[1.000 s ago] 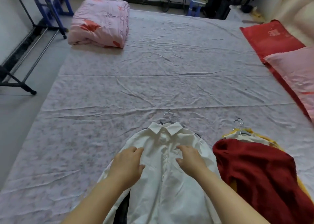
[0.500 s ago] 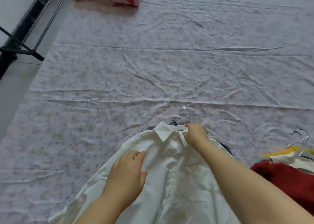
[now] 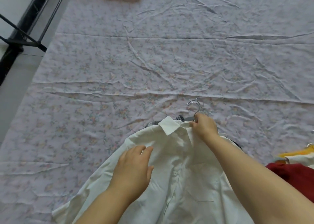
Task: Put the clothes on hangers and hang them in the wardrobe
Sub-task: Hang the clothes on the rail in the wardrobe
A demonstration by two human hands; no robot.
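From the head camera, a white shirt [image 3: 178,172] lies front-up on the bed [image 3: 119,70], on a wrinkled, pale flowered sheet, its collar pointing away from the person. The right hand [image 3: 204,126] pinches the right side of the collar with curled fingers, at the foot of the metal hanger hooks [image 3: 195,104] that stick out past the neck onto the sheet. The left hand [image 3: 134,166] rests flat on the shirt's left shoulder with its fingers nearly straight, holding nothing. A checked garment [image 3: 153,123] shows from under the shirt near the collar. At the right edge lie a dark red garment [image 3: 294,172] and, just beyond it, a yellow one [image 3: 300,153]. A black metal rack frame [image 3: 25,42] stands on the floor [image 3: 10,104] to the left of the bed.
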